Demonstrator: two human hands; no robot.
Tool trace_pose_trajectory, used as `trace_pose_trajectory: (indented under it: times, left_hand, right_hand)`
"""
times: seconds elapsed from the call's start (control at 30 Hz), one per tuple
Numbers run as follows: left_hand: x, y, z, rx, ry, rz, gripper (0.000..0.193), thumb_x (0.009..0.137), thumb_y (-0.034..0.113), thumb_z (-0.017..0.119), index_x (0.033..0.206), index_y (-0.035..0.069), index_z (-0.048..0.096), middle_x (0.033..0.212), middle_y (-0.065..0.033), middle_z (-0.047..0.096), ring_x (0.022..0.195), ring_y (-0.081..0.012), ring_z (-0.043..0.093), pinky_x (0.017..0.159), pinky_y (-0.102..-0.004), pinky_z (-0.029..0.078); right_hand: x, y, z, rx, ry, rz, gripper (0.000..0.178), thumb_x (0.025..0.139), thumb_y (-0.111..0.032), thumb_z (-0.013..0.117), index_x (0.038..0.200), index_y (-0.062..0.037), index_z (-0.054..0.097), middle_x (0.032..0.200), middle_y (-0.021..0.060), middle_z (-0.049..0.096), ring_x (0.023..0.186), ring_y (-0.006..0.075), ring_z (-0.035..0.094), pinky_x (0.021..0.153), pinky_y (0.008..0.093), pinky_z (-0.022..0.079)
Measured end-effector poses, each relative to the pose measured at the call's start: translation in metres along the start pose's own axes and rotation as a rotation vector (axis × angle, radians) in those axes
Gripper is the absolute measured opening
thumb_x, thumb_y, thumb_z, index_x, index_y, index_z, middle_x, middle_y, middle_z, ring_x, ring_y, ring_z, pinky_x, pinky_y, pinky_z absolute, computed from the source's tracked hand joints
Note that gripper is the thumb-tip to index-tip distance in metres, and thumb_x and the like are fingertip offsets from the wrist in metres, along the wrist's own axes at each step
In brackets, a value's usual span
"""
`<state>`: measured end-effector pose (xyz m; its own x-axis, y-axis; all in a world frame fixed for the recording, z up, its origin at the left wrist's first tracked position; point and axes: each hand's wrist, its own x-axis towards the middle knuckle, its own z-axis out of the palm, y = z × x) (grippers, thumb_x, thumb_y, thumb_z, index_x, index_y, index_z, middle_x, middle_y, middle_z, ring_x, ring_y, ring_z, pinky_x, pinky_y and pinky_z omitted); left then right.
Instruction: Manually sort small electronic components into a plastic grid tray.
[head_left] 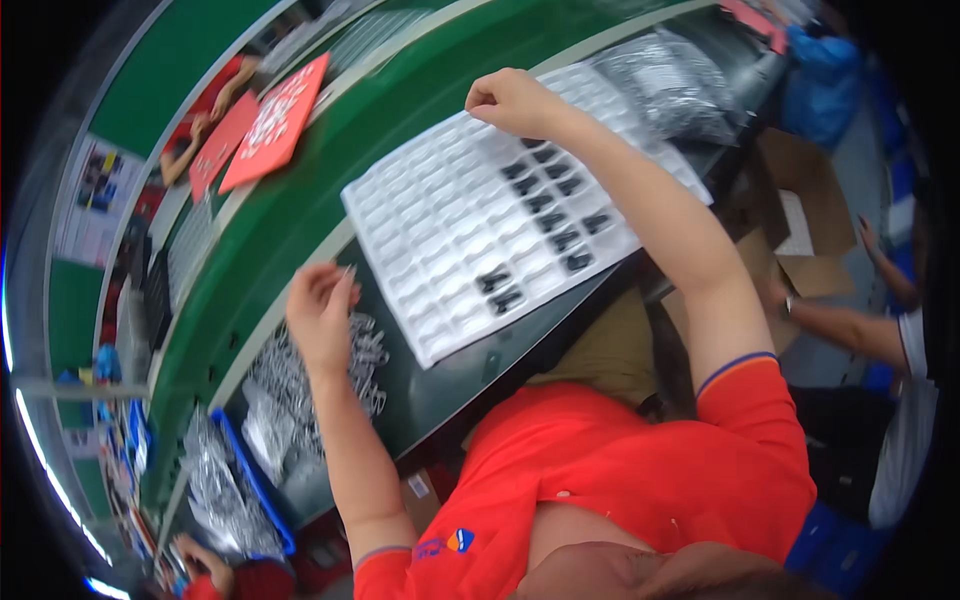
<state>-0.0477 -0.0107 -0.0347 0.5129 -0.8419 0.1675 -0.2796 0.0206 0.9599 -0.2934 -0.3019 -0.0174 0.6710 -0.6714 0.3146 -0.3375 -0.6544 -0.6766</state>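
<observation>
A white moulded tray with rows of pockets lies in front of me. Several small black parts sit in pockets toward its near and right side. Over the tray's far edge is my right hand, its fingers curled together; whatever they hold is hidden. My left hand is raised left of the tray, thumb and fingers pinched. Something small and thin shows at its fingertips, too blurred to name. Just below that hand lies a heap of thin silvery metal pieces, partly covered by my wrist.
Beyond the tray runs a green conveyor belt with red boards across it. Clear plastic bags lie at the tray's far right. A blue-rimmed bin stands at left. Another person's arm is near open cardboard boxes at right.
</observation>
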Motion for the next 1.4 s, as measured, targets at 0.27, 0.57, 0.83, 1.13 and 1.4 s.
trace_pose_trajectory:
  times: [0.27, 0.57, 0.83, 1.13, 1.4]
  left_hand:
    - [0.021, 0.017, 0.036, -0.274, -0.12, 0.025, 0.034, 0.086, -0.007, 0.067, 0.114, -0.005, 0.048, 0.095, -0.0117, 0.064, 0.081, -0.0163, 0.066, 0.074, -0.0257, 0.054]
    - [0.007, 0.022, 0.087, 0.019, -0.237, 0.142, 0.024, 0.083, -0.004, 0.07, 0.102, -0.002, 0.057, 0.088, -0.0088, 0.066, 0.083, -0.0165, 0.066, 0.073, -0.0298, 0.054]
    - [-0.019, 0.029, 0.133, 0.729, -0.713, 0.495, 0.016, 0.079, -0.003, 0.064, 0.096, -0.002, 0.064, 0.089, -0.0202, 0.065, 0.084, -0.0343, 0.066, 0.072, -0.039, 0.051]
    - [-0.022, 0.02, 0.095, 0.257, -0.525, 0.15, 0.015, 0.091, 0.003, 0.063, 0.106, -0.002, 0.064, 0.085, -0.0062, 0.063, 0.075, -0.0132, 0.06, 0.068, -0.0283, 0.05]
    - [-0.007, -0.001, 0.03, 0.058, 0.035, 0.142, 0.014, 0.095, 0.012, 0.066, 0.103, 0.001, 0.063, 0.088, -0.0044, 0.063, 0.073, -0.0096, 0.058, 0.066, -0.0224, 0.05]
  right_hand:
    - [-0.039, -0.117, 0.108, 0.553, -0.252, -0.168, 0.016, 0.085, -0.011, 0.07, 0.096, 0.0006, 0.068, 0.085, 0.0082, 0.071, 0.08, 0.0142, 0.066, 0.072, 0.0306, 0.053]
    - [-0.063, -0.073, 0.072, 0.522, 0.081, -0.098, 0.014, 0.086, -0.007, 0.069, 0.096, 0.0024, 0.067, 0.084, 0.0096, 0.07, 0.074, 0.0144, 0.069, 0.069, 0.0268, 0.054]
    - [-0.067, -0.05, 0.064, 1.009, 0.281, -0.002, 0.018, 0.086, -0.005, 0.065, 0.102, 0.0033, 0.069, 0.085, 0.0085, 0.07, 0.071, 0.0141, 0.068, 0.065, 0.0286, 0.056]
    - [-0.054, -0.075, 0.09, 1.029, 0.312, 0.004, 0.021, 0.072, -0.003, 0.073, 0.091, 0.0037, 0.072, 0.078, 0.0113, 0.071, 0.066, 0.0159, 0.068, 0.06, 0.0296, 0.055]
    - [-0.067, -0.113, 0.094, 1.251, 0.01, 0.05, 0.009, 0.08, -0.005, 0.064, 0.075, 0.0026, 0.066, 0.07, 0.0112, 0.068, 0.059, 0.0182, 0.067, 0.054, 0.0312, 0.054]
